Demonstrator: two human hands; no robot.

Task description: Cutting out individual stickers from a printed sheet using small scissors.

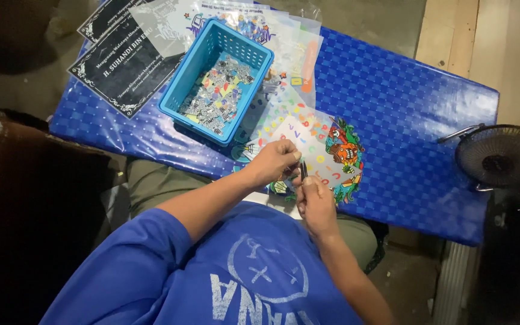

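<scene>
Left hand (277,161) pins the sticker sheet (308,144); right hand (315,201) pinches a thin dark tool (303,170). Keep the sheet flat, tool tip low, lifting pieces slowly.

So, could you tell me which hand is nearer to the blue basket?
Left. The left hand rests just below-right of the blue basket; the right hand lies farther off, beyond it.

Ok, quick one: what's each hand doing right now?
Left hand: closed, fingers pressing on the sticker sheet.
Right hand: closed on a thin dark tool.
</scene>
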